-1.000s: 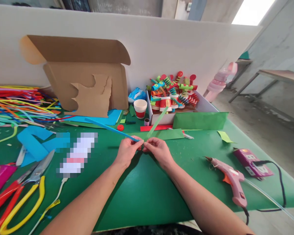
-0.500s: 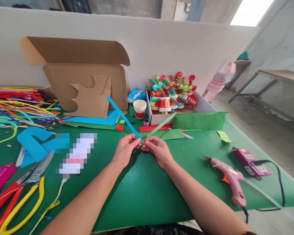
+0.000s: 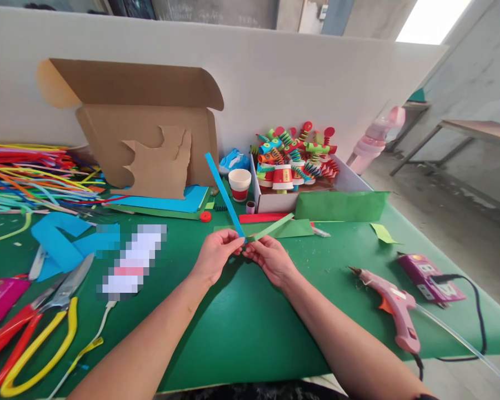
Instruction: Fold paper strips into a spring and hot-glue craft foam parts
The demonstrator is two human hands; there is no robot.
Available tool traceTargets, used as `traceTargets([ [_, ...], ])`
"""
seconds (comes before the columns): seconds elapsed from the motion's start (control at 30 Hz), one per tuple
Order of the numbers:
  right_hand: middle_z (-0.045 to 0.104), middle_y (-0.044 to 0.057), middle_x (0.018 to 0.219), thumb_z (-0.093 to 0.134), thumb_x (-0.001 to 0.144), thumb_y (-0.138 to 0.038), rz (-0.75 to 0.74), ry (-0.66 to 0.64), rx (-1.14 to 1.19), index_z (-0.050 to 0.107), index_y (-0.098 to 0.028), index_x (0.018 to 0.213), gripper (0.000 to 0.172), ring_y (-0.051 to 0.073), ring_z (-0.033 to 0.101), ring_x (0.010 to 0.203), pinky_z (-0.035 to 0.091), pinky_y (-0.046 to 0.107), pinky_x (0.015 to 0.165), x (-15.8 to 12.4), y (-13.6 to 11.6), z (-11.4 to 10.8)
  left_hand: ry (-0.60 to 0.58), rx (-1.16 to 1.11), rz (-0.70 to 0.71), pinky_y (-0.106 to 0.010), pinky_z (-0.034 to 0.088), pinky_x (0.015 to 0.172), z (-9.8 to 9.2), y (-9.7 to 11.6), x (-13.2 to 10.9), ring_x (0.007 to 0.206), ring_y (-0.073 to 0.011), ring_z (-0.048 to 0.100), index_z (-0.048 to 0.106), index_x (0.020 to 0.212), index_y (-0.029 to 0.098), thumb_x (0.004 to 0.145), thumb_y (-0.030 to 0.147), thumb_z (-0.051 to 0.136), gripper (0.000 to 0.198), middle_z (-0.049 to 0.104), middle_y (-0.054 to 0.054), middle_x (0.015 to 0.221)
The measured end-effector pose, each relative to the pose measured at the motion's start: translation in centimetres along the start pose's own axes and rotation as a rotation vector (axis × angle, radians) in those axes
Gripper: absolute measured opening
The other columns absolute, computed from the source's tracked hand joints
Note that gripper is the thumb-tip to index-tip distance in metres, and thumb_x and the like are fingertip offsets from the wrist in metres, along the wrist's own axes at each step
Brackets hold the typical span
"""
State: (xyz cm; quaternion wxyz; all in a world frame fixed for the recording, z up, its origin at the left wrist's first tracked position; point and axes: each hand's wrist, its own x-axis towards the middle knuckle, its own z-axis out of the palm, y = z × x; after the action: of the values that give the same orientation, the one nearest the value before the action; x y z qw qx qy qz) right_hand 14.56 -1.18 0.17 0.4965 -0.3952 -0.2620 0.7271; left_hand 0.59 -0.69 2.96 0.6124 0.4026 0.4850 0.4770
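Note:
Both hands meet over the middle of the green table (image 3: 241, 328). My left hand (image 3: 214, 256) pinches the lower end of a blue paper strip (image 3: 224, 193) that stands up and leans to the left. My right hand (image 3: 270, 258) pinches the end of a green paper strip (image 3: 273, 226) that points right and slightly up. The two strips cross at my fingertips, where they are folded over one another.
A pink glue gun (image 3: 391, 305) and a pink box (image 3: 431, 276) with a black cable lie at the right. Scissors (image 3: 45, 322) lie at the left, pipe cleaners (image 3: 33, 175) behind them. At the back stand a cardboard box (image 3: 145, 128), a paper cup (image 3: 239, 184) and a white box of paper figures (image 3: 294, 161).
The blue strip has swung from lying low to the left up to nearly upright. The green strip has dropped from pointing up-right to nearly level. Both hands stayed in place.

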Motion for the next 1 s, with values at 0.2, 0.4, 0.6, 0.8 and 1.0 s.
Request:
traceTargets([
  [0.2, 0.066, -0.002, 0.061, 0.091, 0.047, -0.037, -0.017, 0.014, -0.018, 0.070, -0.015, 0.074, 0.040, 0.008, 0.061, 0.057, 0.051, 0.023, 0.066, 0.0, -0.1, 0.2, 0.023, 0.020, 0.012, -0.024, 0.042, 0.058, 0.1, -0.3, 0.1, 0.054, -0.0095, 0.052, 0.064, 0.061, 0.015, 0.054, 0.034, 0.080, 0.026, 0.060, 0.001, 0.057],
  [0.4, 0.065, -0.001, 0.058, 0.090, 0.048, -0.038, -0.072, 0.060, -0.085, 0.070, -0.016, 0.070, 0.037, 0.009, 0.059, 0.055, 0.049, 0.024, 0.061, -0.3, -0.1, 0.6, 0.044, 0.028, 0.039, -0.024, 0.043, 0.055, 0.2, -0.6, 0.1, 0.053, -0.0100, 0.052, 0.064, 0.060, 0.015, 0.054, 0.036, 0.081, 0.027, 0.059, 0.000, 0.055],
  [0.6, 0.064, -0.002, 0.060, 0.086, 0.053, -0.040, -0.132, 0.105, -0.156, 0.066, -0.017, 0.064, 0.032, 0.010, 0.058, 0.054, 0.049, 0.025, 0.060, -0.5, -0.3, 1.0, 0.043, 0.022, 0.029, -0.025, 0.045, 0.056, 0.3, -0.5, 0.1, 0.053, -0.0107, 0.053, 0.066, 0.059, 0.015, 0.054, 0.037, 0.082, 0.028, 0.061, -0.001, 0.055],
  [0.8, 0.065, -0.001, 0.059, 0.087, 0.053, -0.044, -0.135, 0.092, -0.185, 0.066, -0.018, 0.064, 0.035, 0.009, 0.056, 0.054, 0.044, 0.023, 0.056, -0.2, -0.3, 0.6, 0.027, 0.026, 0.008, -0.026, 0.047, 0.059, 0.4, -0.4, 0.0, 0.055, -0.0117, 0.056, 0.069, 0.062, 0.014, 0.055, 0.036, 0.081, 0.026, 0.064, -0.003, 0.058],
  [1.0, 0.064, -0.001, 0.056, 0.085, 0.056, -0.044, -0.143, 0.068, -0.257, 0.065, -0.018, 0.066, 0.034, 0.010, 0.056, 0.052, 0.045, 0.023, 0.056, -0.2, -0.2, 0.5, 0.015, 0.084, 0.054, -0.024, 0.042, 0.055, 0.1, -0.8, 0.1, 0.053, -0.0102, 0.051, 0.068, 0.059, 0.015, 0.058, 0.035, 0.079, 0.023, 0.061, -0.001, 0.055],
])
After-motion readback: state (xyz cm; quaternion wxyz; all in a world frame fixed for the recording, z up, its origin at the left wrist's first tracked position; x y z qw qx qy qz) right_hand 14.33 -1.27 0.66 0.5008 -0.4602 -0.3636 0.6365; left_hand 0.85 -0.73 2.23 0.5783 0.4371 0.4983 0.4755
